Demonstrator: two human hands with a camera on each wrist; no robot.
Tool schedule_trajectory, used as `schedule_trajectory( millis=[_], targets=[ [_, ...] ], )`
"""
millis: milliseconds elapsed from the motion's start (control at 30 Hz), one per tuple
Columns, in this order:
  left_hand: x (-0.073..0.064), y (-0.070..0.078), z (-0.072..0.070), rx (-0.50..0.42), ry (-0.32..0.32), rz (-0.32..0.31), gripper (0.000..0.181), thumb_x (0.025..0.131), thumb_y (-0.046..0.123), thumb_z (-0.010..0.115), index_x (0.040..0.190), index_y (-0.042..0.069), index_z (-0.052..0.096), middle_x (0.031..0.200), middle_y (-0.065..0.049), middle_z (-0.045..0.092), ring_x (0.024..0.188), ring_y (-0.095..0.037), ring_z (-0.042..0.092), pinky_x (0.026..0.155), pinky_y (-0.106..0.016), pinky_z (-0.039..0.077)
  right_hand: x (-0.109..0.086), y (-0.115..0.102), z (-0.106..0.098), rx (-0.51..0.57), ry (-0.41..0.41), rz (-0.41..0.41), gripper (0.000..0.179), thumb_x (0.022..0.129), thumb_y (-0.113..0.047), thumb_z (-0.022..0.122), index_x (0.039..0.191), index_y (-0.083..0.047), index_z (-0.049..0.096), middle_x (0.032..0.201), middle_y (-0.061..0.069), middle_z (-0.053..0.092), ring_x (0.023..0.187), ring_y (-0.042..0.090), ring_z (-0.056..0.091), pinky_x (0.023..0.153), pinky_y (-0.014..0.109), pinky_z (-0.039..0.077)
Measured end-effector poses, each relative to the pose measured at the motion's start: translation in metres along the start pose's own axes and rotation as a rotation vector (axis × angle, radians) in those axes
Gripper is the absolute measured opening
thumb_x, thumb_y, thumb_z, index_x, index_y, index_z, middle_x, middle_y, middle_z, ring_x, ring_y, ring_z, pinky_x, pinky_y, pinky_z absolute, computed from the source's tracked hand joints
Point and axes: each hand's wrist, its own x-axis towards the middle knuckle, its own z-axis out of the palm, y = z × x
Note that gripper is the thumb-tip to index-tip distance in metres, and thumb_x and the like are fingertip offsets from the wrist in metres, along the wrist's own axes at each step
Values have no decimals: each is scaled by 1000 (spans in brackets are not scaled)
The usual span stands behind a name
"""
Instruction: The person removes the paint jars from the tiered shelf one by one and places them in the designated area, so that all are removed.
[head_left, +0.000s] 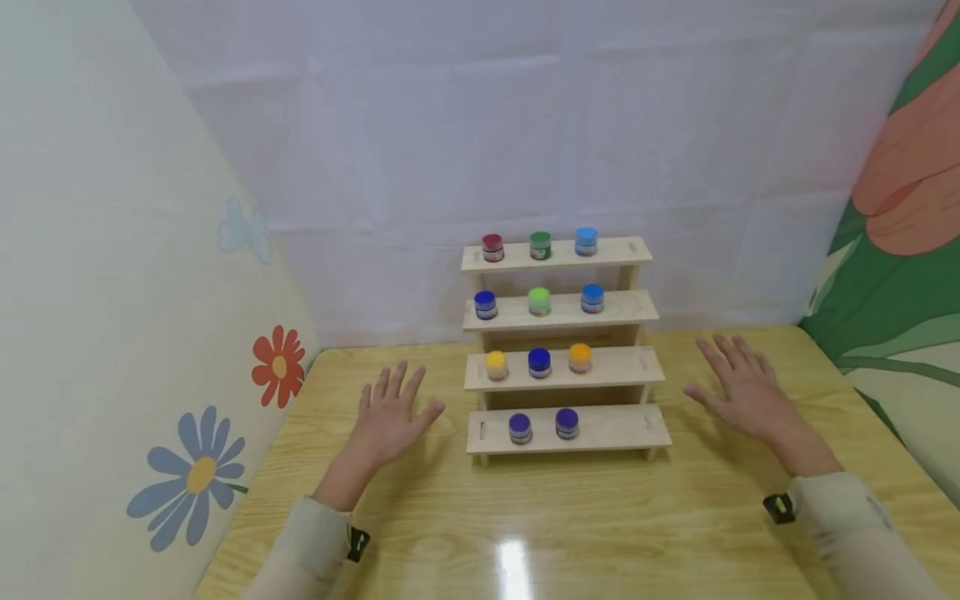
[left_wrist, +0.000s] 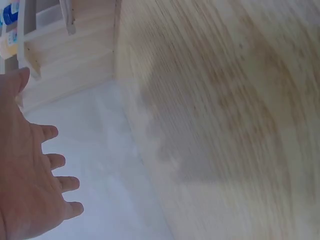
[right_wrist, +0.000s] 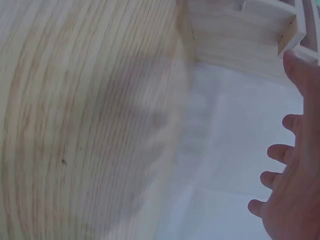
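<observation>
In the head view a pale wooden stepped rack (head_left: 615, 430) stands toward the back of the table, bearing small lidded paint jars on its tiers. The top tier has a dark red jar (head_left: 492, 248), a green jar (head_left: 540, 246) and a light blue jar (head_left: 587, 242). Below are a light green jar (head_left: 539, 302), a yellow jar (head_left: 497, 365), an orange jar (head_left: 580, 358) and several blue or purple ones. My left hand (head_left: 390, 423), fingers spread, hovers left of the rack. My right hand (head_left: 750, 396) hovers likewise on its right. Both hold nothing.
The wood-grain table (head_left: 442, 517) ends at a white cloth backdrop (head_left: 390, 167). A wall with painted flowers (head_left: 201, 475) borders the left side; large painted leaves and petals (head_left: 900, 275) cover the right. Each wrist carries a small black device (head_left: 780, 507).
</observation>
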Motion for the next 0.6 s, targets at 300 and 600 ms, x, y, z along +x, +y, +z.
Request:
schedule_trajectory(
  millis=[300,600],
  targets=[
    [-4,13,4,-78,57,24,73,104,56,46,154,4,38,161,-26,27,146,-50,24,115,-70,19,-3,-12,5,61,89,-56,78,101,-42,61,158,-2,28,156,34,25,141,58,22,108,74,20],
    [-9,26,10,-184,47,-2,69,104,54,46,150,2,44,151,-24,42,139,-45,37,108,-65,37,-8,-29,9,149,85,-32,76,101,-39,61,159,-3,27,156,34,27,139,57,27,105,74,29]
  ],
)
